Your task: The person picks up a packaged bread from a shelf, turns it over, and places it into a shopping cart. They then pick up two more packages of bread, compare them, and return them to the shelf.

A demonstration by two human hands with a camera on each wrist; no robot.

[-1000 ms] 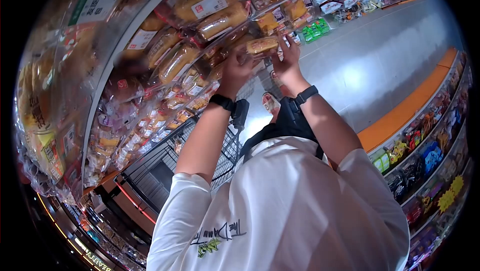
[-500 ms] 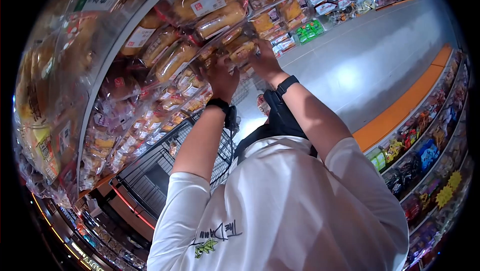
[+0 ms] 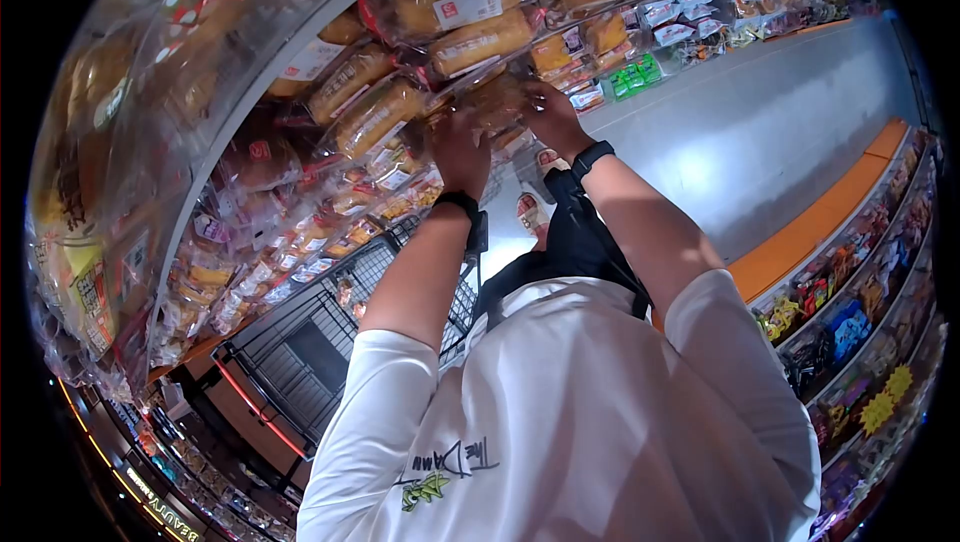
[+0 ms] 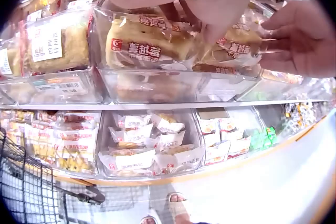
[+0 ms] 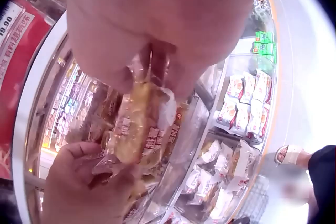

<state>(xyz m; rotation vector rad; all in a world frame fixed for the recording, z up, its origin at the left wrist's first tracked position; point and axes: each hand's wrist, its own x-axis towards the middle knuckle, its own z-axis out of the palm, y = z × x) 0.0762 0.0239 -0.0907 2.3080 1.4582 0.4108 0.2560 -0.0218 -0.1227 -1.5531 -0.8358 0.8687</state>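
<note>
**Bread Pack (image 5: 130, 129): Two-Handed Hold at the Shelf**

The head view shows both forearms extended to the shelf, but the left hand (image 3: 462, 150) and right hand (image 3: 555, 122) partly shade the pack. The right wrist view exposes its clear wrapper, red lettering and gathered upper end, as well as a red price sign (image 5: 16, 40) at the picture's edge. The left wrist view adds the front of the display: an upper row of clear trays (image 4: 152, 88) with large loaves, and a lower row with small white packs (image 4: 131, 161) and green packs (image 4: 262, 139).

The floor (image 3: 740, 132) is smooth, grey and glossy. A black wire shopping cart (image 3: 290, 372) stands beside the person, on the left. Across the aisle, an orange ledge (image 3: 800, 222) runs along the base of a second stocked shelf (image 3: 850, 312).

The pack lies between the two hands, in front of the neighbouring loaves; whether it touches the tray cannot be told. The right hand pinches the wrapper at one end, fingers folded over the film. The left hand grips the opposite end between thumb and fingers. In the right wrist view, the pack slants from the right hand down to the left.
</note>
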